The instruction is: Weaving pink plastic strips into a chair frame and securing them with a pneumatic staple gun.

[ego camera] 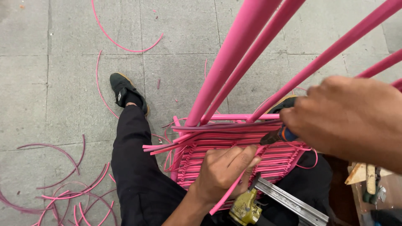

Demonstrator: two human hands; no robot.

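Pink cord (229, 193) is pinched in the left hand (224, 171), fingers curled tight on it, low in the frame's centre, resting on the woven panel (234, 157). The right hand (347, 119), at centre right, is closed round a tool (276, 136) with an orange and blue grip, its tip at the panel's upper edge. Pink frame tubes (238, 54) rise to the upper right. A staple gun (251, 205) lies at the bottom. Cord offcuts (67, 188) litter the grey floor (50, 83) lower left.

Pink frame (234, 50), pink woven cords (234, 157), grey tiled floor (50, 83), black trousers (138, 175), black shoe (123, 90), yellow stapler (245, 209)
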